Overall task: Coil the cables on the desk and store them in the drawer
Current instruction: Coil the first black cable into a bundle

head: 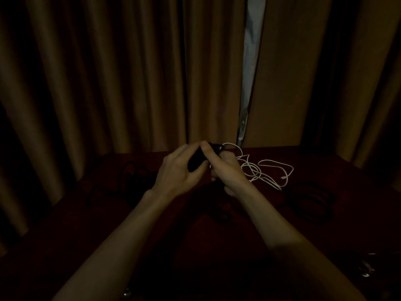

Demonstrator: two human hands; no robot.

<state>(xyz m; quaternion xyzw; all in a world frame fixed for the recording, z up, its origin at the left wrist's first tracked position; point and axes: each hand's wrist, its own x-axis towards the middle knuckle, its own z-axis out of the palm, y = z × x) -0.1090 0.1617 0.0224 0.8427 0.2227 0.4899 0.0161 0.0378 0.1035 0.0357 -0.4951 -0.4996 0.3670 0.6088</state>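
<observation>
Both my hands meet above the middle of the dark red desk (260,213). My left hand (178,170) grips a black adapter block (195,161) between thumb and fingers. My right hand (227,168) curls around the same black piece and its black cable, the thumb pressed on top. A tangled white cable (269,170) lies on the desk just right of my right hand. A black cable coil (312,205) lies at the right, and another black cable (134,174) sprawls at the left. No drawer is in view.
Brown curtains (130,72) hang right behind the desk's far edge, with a pale gap (249,72) between them. More black cable (221,213) lies on the desk under my wrists. Small shiny items (366,268) sit at the lower right. The room is very dim.
</observation>
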